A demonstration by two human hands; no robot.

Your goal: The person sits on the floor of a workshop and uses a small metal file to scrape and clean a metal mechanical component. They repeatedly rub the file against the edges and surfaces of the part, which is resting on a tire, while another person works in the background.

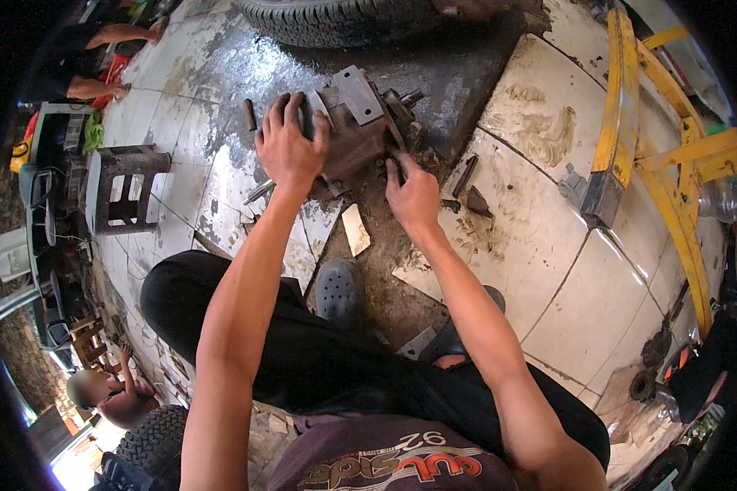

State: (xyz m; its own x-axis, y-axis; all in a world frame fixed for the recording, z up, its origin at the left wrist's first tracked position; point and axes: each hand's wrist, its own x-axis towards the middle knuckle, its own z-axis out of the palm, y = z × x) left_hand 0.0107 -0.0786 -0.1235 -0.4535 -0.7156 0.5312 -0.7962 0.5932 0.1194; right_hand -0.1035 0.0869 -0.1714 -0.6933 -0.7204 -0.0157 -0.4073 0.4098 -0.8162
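Greasy brown metal housing (356,151) sits on the floor ahead of the person, just beyond the bent knees, with both hands at it. Closest in are a dark printed shirt (368,450) and black trousers (327,368), the legs folded wide. Between them a grey clog with round holes (340,290) stands on the dirty ground, and a pale flat scrap (355,230) lies between it and the housing.

The right hand (411,195) is at the housing's near right edge, thumb and forefinger extended close together, the other fingers curled in; whether it pinches anything I cannot tell. Right of it, dark broken pieces (477,201) lie on the tiles (540,278). The left hand (292,143) is palm down over the housing's left end, fingers parted and loosely bent, fingertips blackened, closed around nothing visible. A short dark rod (249,114) lies just left of it. On top of the housing is a grey flat plate (358,96) with holes.

Farther off, a yellow steel frame (620,98) stands at the right and a dark stool (105,192) at the left. Past the housing lies a treaded tyre (327,23); at upper left, another person's bare legs (98,87) show.
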